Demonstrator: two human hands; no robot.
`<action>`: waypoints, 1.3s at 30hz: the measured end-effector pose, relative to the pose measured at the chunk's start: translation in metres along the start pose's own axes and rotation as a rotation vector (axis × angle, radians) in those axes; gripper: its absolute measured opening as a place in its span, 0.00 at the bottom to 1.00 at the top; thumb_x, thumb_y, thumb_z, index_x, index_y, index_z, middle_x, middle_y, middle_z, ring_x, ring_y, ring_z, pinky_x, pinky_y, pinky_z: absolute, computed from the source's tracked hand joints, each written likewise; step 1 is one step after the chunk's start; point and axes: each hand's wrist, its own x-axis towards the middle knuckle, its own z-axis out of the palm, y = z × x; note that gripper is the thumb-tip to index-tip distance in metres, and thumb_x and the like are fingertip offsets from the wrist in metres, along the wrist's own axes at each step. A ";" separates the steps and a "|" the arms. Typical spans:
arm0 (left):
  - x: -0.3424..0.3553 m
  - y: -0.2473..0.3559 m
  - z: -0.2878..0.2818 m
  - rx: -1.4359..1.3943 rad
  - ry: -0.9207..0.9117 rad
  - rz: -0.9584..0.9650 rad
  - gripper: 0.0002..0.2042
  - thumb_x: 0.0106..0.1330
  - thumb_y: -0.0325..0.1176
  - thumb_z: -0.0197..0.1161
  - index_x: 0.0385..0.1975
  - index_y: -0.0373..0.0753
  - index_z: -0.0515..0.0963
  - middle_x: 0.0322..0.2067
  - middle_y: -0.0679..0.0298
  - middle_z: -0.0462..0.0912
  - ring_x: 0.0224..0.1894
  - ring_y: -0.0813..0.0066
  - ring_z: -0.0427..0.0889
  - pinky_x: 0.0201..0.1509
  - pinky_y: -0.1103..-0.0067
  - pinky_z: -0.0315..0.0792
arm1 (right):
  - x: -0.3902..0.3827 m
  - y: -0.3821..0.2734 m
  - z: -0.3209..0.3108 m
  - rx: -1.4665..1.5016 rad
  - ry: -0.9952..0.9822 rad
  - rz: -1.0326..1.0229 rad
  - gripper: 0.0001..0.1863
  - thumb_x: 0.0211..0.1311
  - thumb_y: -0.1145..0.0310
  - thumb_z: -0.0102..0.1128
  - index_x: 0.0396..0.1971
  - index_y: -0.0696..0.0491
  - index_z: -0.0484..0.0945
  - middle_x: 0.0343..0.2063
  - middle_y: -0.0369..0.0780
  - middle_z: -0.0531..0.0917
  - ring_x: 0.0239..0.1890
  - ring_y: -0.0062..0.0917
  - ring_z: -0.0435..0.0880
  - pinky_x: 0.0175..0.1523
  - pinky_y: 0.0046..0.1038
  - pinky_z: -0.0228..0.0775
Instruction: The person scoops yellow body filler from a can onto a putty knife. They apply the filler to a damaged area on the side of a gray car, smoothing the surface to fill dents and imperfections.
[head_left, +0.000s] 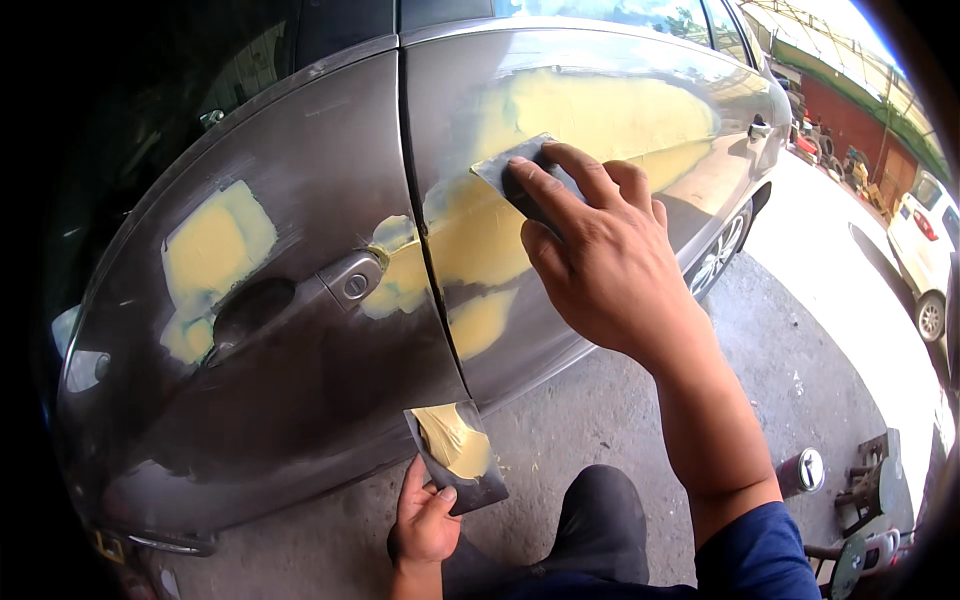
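My right hand [605,250] presses a dark flat filler spreader [535,185] against the brown-grey rear car door [590,55]. The spreader's upper edge lies over a broad patch of yellow body filler [610,115]. Down in front of my knees, my left hand [428,520] pinches a dark rectangular plate [485,490] by its lower left side. A thick smear of the same yellow filler [455,440] lies on that plate. The front door [330,430] carries a separate filler patch [215,250] above its handle recess, and another [400,270] beside the lock.
A tin can [801,472] stands on the concrete floor at the right, near a small dark stool [870,485]. Beyond the car's rear wheel [720,250], a white car [928,250] is parked in sunlight. Tyres [825,145] are piled by the red wall.
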 end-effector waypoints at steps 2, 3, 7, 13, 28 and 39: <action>-0.005 -0.004 -0.003 -0.021 0.001 -0.034 0.32 0.61 0.16 0.46 0.68 0.30 0.49 0.60 0.47 0.67 0.63 0.57 0.68 0.67 0.62 0.62 | 0.014 -0.005 0.000 -0.042 -0.006 -0.020 0.22 0.60 0.62 0.51 0.56 0.45 0.74 0.57 0.41 0.72 0.53 0.43 0.69 0.51 0.46 0.65; -0.007 -0.005 -0.004 -0.039 0.010 -0.051 0.32 0.61 0.15 0.46 0.68 0.30 0.49 0.60 0.47 0.67 0.63 0.57 0.68 0.67 0.62 0.62 | 0.018 -0.008 0.000 -0.046 -0.025 -0.022 0.22 0.60 0.62 0.50 0.56 0.45 0.74 0.56 0.41 0.73 0.52 0.43 0.70 0.51 0.46 0.65; -0.011 -0.005 -0.008 -0.048 0.024 -0.056 0.32 0.60 0.15 0.46 0.68 0.31 0.49 0.60 0.46 0.67 0.63 0.56 0.69 0.67 0.60 0.61 | 0.027 -0.013 0.005 -0.068 -0.008 -0.042 0.21 0.61 0.63 0.49 0.54 0.46 0.75 0.53 0.41 0.75 0.51 0.42 0.71 0.48 0.46 0.66; -0.012 -0.004 -0.013 -0.063 0.034 -0.068 0.33 0.60 0.16 0.46 0.68 0.31 0.49 0.59 0.46 0.68 0.62 0.55 0.69 0.67 0.60 0.61 | 0.007 -0.023 0.020 -0.057 0.018 -0.038 0.22 0.59 0.64 0.52 0.54 0.46 0.75 0.55 0.41 0.72 0.50 0.45 0.70 0.46 0.46 0.66; -0.017 -0.003 -0.016 -0.059 0.043 -0.096 0.33 0.60 0.16 0.47 0.68 0.32 0.51 0.59 0.47 0.68 0.62 0.56 0.69 0.67 0.60 0.62 | -0.009 -0.038 0.037 -0.047 0.087 0.015 0.23 0.54 0.66 0.57 0.54 0.44 0.75 0.56 0.40 0.71 0.52 0.46 0.67 0.46 0.43 0.63; -0.020 -0.003 -0.017 0.006 0.036 -0.090 0.33 0.59 0.18 0.45 0.68 0.31 0.49 0.60 0.47 0.67 0.63 0.57 0.69 0.66 0.62 0.64 | -0.015 -0.041 0.034 -0.032 0.134 0.019 0.23 0.53 0.66 0.57 0.52 0.44 0.76 0.55 0.40 0.72 0.51 0.46 0.68 0.45 0.44 0.62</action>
